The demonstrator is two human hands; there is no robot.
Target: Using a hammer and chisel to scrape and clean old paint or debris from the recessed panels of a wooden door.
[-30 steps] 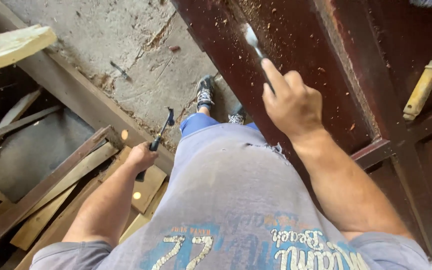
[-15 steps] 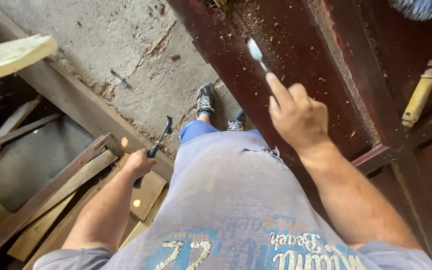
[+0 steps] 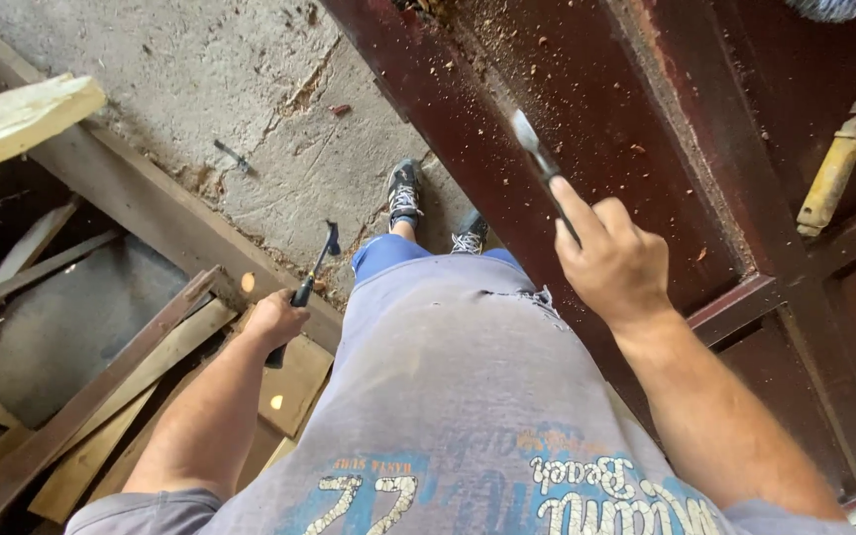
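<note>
My right hand [image 3: 614, 260] grips a chisel [image 3: 539, 157] with its index finger stretched along the shaft. The metal blade points up and left over the dark red wooden door [image 3: 636, 129], whose surface is strewn with chips and sawdust. My left hand [image 3: 277, 319] hangs low at my side, closed around the black handle of a hammer [image 3: 313, 275] whose head points away toward the concrete floor. My grey shirt and blue trousers fill the lower middle, with my shoes [image 3: 406, 192] on the floor below.
A second chisel with a yellow handle [image 3: 834, 170] lies on the door at the upper right. Wooden planks and battens [image 3: 101, 396] are piled at the lower left beside a long beam [image 3: 151, 218]. A pale board [image 3: 12, 119] juts in at the upper left.
My right hand with the chisel has shifted slightly right and down along the door. The left hand with the hammer has stayed low at my side.
</note>
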